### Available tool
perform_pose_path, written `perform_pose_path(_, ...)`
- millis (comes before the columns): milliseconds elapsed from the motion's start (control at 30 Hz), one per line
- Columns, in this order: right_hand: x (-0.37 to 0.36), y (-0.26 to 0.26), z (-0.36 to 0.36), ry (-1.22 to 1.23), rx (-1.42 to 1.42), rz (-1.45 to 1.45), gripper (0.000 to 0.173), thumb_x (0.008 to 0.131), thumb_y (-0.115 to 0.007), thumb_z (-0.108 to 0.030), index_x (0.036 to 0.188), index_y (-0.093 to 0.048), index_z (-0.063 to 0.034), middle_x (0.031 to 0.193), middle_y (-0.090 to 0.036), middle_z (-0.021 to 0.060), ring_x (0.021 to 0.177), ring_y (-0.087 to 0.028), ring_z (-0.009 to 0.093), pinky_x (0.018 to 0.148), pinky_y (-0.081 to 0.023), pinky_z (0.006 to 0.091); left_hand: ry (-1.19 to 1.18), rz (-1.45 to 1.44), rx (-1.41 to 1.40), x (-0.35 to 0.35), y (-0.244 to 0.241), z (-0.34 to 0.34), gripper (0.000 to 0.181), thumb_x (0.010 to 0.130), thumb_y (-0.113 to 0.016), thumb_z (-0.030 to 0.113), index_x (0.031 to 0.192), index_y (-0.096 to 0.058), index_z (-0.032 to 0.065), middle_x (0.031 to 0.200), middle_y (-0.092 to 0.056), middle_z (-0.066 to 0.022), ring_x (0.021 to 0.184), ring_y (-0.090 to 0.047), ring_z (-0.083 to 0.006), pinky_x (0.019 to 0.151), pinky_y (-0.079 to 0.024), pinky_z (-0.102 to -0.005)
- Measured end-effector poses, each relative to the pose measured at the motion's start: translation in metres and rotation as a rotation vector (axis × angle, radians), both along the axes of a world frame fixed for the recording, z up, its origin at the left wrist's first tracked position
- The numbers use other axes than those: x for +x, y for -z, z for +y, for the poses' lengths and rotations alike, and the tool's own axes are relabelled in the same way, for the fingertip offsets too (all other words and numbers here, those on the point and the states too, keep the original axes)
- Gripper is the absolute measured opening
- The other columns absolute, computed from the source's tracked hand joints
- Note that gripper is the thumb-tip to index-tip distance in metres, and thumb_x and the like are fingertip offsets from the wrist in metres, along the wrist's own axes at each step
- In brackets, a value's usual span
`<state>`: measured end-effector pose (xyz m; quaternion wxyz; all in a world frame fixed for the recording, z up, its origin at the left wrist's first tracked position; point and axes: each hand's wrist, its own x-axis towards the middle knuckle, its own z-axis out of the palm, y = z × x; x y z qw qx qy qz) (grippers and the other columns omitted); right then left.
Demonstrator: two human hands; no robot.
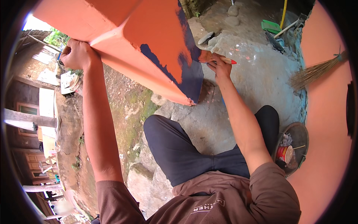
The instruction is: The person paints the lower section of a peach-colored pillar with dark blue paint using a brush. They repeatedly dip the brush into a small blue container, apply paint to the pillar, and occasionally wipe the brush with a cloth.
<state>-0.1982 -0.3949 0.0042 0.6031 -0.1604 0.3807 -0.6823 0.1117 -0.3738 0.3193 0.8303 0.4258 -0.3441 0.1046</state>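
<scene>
In my right hand (222,67) is a paintbrush (206,56) with a red-tipped wooden handle. Its bristles touch the side of an orange-painted column (159,30). Dark blue paint (193,77) covers the lower end of that column, with a ragged edge running up over the orange. My left hand (79,54) is curled into a fist and rests against the column's far left edge. Nothing shows inside its fingers.
A dark round basin (303,148) by my right knee holds a red tub (282,153) with a stick. A stick broom (316,71) lies against the orange wall (324,112) at right. Stones and rough concrete (249,81) lie below. A green dustpan (271,26) stands farther off.
</scene>
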Motion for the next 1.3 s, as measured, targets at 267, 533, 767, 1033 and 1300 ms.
perform_pose_path(267, 0.004, -0.054, -0.007, 0.037, 0.005, 0.635, 0.01, 0.083, -0.068, -0.006, 0.085, -0.07, 0.0036, 0.081, -0.07, 0.0119, 0.071, -0.069, 0.02, 0.064, -0.059, 0.0322, -0.069, -0.017, 0.012, 0.002, 0.003, -0.003, 0.021, 0.088, -0.064, 0.011, 0.092, -0.05, -0.0043, 0.089, -0.06, -0.0126, 0.077, -0.059, -0.0185, 0.07, -0.05, -0.0292)
perform_pose_path(533, -0.008, -0.073, -0.038, 0.055, -0.025, -0.123, 0.023, 0.092, -0.067, -0.02, 0.109, -0.062, -0.006, 0.108, -0.067, 0.0077, 0.095, -0.067, 0.021, 0.074, -0.05, 0.0285, -0.072, -0.026, -0.033, 0.01, 0.008, -0.007, 0.023, 0.089, -0.064, 0.009, 0.097, -0.052, -0.0084, 0.092, -0.063, -0.0156, 0.082, -0.064, -0.0181, 0.07, -0.055, -0.0279)
perform_pose_path(767, 0.003, 0.006, -0.001, -0.029, 0.153, -0.013, 0.036, 0.089, -0.072, -0.021, 0.12, -0.062, -0.0055, 0.112, -0.067, 0.0077, 0.098, -0.068, 0.023, 0.082, -0.047, 0.0322, -0.284, -0.013, 0.234, -0.014, -0.002, 0.009, 0.03, 0.087, -0.06, 0.023, 0.1, -0.06, -0.005, 0.091, -0.067, -0.0169, 0.083, -0.062, -0.0244, 0.079, -0.048, -0.0378)
perform_pose_path(1033, -0.013, -0.021, -0.022, -0.025, 0.047, 0.619, 0.025, 0.087, -0.071, -0.015, 0.105, -0.066, 0.0008, 0.09, -0.072, 0.0085, 0.076, -0.073, 0.024, 0.067, -0.048, 0.0313, -0.265, -0.043, 0.116, -0.006, -0.001, 0.005, 0.03, 0.087, -0.06, 0.023, 0.095, -0.06, -0.0057, 0.089, -0.066, -0.0165, 0.084, -0.061, -0.0259, 0.079, -0.048, -0.0376)
perform_pose_path(1300, -0.007, -0.08, -0.029, 0.0, -0.063, -0.275, 0.028, 0.088, -0.072, -0.019, 0.112, -0.064, -0.0067, 0.105, -0.066, 0.0044, 0.092, -0.065, 0.018, 0.075, -0.045, 0.029, -0.377, 0.028, 0.27, -0.015, -0.002, 0.014, 0.035, 0.085, -0.062, 0.027, 0.097, -0.061, -0.0055, 0.09, -0.067, -0.0185, 0.085, -0.063, -0.0282, 0.082, -0.048, -0.0393)
